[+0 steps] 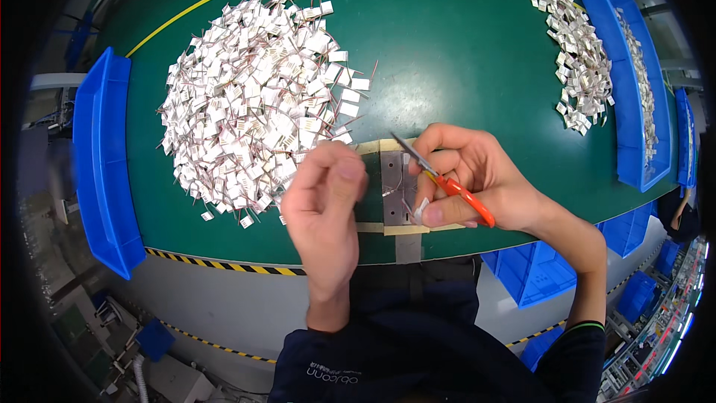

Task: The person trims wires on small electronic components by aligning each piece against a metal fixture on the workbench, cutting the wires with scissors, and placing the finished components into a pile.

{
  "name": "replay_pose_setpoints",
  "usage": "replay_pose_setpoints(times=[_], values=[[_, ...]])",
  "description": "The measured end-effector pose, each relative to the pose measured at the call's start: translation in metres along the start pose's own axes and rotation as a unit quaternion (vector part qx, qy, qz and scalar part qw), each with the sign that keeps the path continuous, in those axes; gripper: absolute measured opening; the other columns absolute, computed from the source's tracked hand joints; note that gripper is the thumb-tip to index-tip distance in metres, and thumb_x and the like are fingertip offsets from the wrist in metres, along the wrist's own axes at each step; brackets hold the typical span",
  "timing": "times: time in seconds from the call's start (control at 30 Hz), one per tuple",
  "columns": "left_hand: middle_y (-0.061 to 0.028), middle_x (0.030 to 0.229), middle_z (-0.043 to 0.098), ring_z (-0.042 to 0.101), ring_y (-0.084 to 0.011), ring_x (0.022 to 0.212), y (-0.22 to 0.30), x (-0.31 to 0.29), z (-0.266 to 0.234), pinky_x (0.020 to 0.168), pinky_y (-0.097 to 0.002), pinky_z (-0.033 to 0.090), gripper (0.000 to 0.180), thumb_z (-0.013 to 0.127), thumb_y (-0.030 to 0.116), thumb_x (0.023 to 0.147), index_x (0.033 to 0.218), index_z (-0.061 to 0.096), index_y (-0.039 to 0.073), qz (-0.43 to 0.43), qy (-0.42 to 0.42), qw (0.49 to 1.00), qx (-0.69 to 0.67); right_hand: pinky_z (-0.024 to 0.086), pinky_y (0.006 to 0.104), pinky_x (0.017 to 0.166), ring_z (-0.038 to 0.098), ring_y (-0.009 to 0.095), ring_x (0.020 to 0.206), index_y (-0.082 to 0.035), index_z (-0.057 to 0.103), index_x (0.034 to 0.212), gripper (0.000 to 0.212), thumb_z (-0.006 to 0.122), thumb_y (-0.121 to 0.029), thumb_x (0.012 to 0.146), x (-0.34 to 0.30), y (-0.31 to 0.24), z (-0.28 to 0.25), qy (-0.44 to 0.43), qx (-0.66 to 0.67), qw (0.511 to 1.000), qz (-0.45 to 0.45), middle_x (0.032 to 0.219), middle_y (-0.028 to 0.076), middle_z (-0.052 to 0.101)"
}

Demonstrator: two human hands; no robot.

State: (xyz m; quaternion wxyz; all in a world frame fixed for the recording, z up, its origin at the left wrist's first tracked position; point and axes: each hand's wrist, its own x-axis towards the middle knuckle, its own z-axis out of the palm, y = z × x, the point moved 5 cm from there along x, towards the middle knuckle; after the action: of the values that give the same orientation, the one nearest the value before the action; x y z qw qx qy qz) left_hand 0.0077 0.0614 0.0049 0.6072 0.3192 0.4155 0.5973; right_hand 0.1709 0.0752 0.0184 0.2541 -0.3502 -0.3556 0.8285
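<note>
My right hand (485, 183) is closed around orange-handled scissors (464, 198), whose blades point up and to the left. Between its thumb and a finger sits a small white piece (421, 211). My left hand (326, 205) is curled shut at the near right edge of a big pile of flat white wired pieces (253, 104); its fingers hide whatever they may hold. Between my hands a grey metal plate (392, 187) with holes lies taped to the green table (440, 52), partly behind my right hand.
A blue bin (108, 172) stands at the left edge. On the right, a smaller pile of white pieces (578, 56) lies beside another blue bin (623, 78) that holds more of them. Blue crates (529, 272) stand below the near edge. Another person's arm (680, 213) shows far right.
</note>
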Motion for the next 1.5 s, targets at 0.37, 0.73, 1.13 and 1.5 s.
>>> replay_pose_setpoints(times=[0.37,0.73,1.13,1.5], values=[[-0.0157,0.102,0.061,0.061,-0.0175,0.092,-0.001,-0.017,0.024,0.083,-0.0266,0.050,0.017,0.064,-0.010,0.084,0.100,0.062,-0.011,0.030,-0.039,0.993,0.105,0.032,0.0181,0.040,0.052,0.003,0.049,-0.004,0.052,0.100,0.036,0.076,0.004,0.074,-0.003,-0.003,-0.015,0.142,0.003,0.987,-0.076,0.078,0.006,0.069],[-0.0141,0.094,0.065,0.062,-0.0158,0.086,0.007,-0.013,0.022,0.078,-0.0250,0.050,0.013,0.067,-0.010,0.081,0.095,0.065,-0.010,0.096,-0.015,0.979,0.178,0.043,0.0164,0.053,0.062,0.005,0.070,-0.003,0.050,0.104,0.035,0.074,0.004,0.079,-0.008,-0.010,-0.008,0.159,-0.054,0.979,-0.119,0.086,0.009,0.070],[-0.0144,0.097,0.066,0.066,-0.0168,0.089,-0.008,-0.016,0.024,0.078,-0.0236,0.051,0.015,0.064,-0.008,0.085,0.100,0.062,-0.011,0.029,0.006,0.999,0.013,0.051,0.0183,0.066,0.067,0.011,0.081,0.000,0.048,0.108,0.039,0.071,0.009,0.078,-0.011,-0.008,-0.009,0.153,-0.047,0.970,-0.185,0.087,0.012,0.070],[-0.0138,0.097,0.067,0.066,-0.0151,0.085,-0.004,-0.015,0.021,0.077,-0.0226,0.051,0.013,0.064,-0.007,0.086,0.098,0.063,-0.011,0.032,0.025,0.999,0.015,0.051,0.0188,0.062,0.067,0.011,0.075,-0.001,0.048,0.104,0.041,0.070,0.015,0.074,-0.012,-0.007,-0.007,0.149,-0.058,0.978,-0.137,0.083,0.010,0.068]])
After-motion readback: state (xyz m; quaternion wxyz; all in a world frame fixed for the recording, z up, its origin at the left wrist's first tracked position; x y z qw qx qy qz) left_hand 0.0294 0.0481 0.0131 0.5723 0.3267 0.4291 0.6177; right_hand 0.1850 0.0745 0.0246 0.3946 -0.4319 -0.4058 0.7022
